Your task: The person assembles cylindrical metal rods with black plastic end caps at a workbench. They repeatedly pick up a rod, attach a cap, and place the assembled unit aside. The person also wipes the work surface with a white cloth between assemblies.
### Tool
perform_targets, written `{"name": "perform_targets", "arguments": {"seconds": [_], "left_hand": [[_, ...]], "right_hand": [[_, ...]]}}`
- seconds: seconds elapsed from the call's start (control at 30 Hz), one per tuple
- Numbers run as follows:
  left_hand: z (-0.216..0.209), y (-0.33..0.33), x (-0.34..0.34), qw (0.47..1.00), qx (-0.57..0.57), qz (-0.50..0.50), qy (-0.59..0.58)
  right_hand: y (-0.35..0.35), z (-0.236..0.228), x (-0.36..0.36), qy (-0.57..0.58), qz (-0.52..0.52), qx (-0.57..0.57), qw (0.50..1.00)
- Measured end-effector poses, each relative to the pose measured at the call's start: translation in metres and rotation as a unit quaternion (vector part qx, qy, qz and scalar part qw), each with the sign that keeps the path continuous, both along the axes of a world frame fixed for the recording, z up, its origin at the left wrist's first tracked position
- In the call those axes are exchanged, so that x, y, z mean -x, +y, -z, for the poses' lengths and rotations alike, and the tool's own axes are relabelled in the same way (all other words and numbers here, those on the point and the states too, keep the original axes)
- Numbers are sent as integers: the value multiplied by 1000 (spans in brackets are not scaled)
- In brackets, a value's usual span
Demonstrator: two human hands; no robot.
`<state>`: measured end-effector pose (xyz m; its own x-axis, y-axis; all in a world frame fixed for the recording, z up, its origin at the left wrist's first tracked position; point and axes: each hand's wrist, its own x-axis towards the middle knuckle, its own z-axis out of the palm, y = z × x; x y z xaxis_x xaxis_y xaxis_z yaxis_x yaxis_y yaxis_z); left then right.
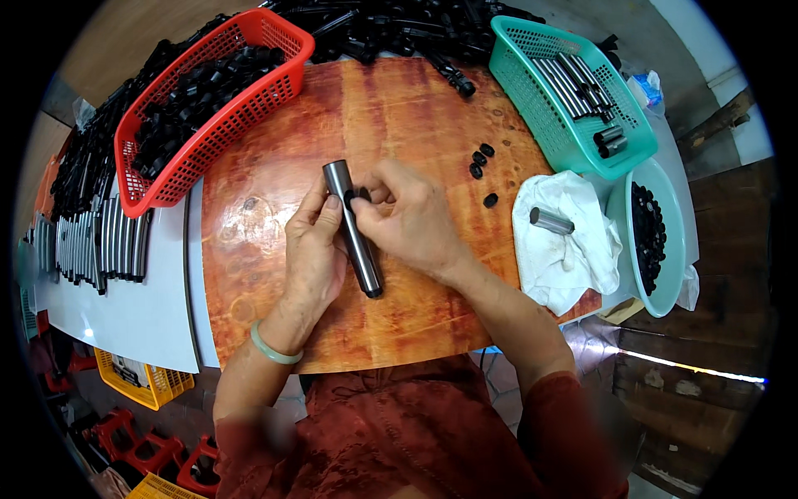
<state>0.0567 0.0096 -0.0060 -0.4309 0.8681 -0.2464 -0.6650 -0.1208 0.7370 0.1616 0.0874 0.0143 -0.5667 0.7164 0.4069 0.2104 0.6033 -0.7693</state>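
My left hand [312, 245] is closed round a shiny grey metal tube [358, 247], which slants over the wooden table [274, 324]. Its lower end carries a black rim. Fingers of my right hand [416, 214] pinch a small black piece [350, 200] against the tube's side, near the left thumb; the fingers partly hide that piece. Several loose black oval pieces [477, 170] lie on the wood beyond my right hand. To their right, a short metal tube [552, 220] rests on a white cloth [544, 270].
A red basket [249, 125] of black parts stands at the far left. Metal tubes [100, 249] with black parts lie in rows beside it. At the far right is a green basket [549, 133] holding tubes, near a pale green basin [672, 274] of black pieces. Black parts [399, 29] pile up behind.
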Motion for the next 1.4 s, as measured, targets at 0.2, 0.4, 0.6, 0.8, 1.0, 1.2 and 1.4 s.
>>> {"name": "perform_targets", "arguments": {"seconds": [0.2, 0.4, 0.6, 0.8, 1.0, 1.2, 1.4], "left_hand": [[-3, -3, 3, 999, 2, 42, 8], [5, -3, 10, 998, -15, 66, -19], [6, -6, 15, 993, -56, 73, -79], [9, -7, 15, 990, -61, 63, -108], [11, -8, 19, 986, -83, 73, -129], [9, -9, 19, 985, -86, 83, -127], [10, -9, 21, 983, -97, 101, -117]], "right_hand": [[40, 15, -19, -186, 75, -145, 969], [54, 15, -36, -212, 62, -210, 952], [49, -24, -91, -306, 68, -187, 931], [37, -21, -117, -337, 43, -138, 930], [40, -8, -115, -312, 49, -149, 937], [42, -7, -116, -270, 28, -148, 951], [47, 1, -122, -323, 42, -178, 929]]}}
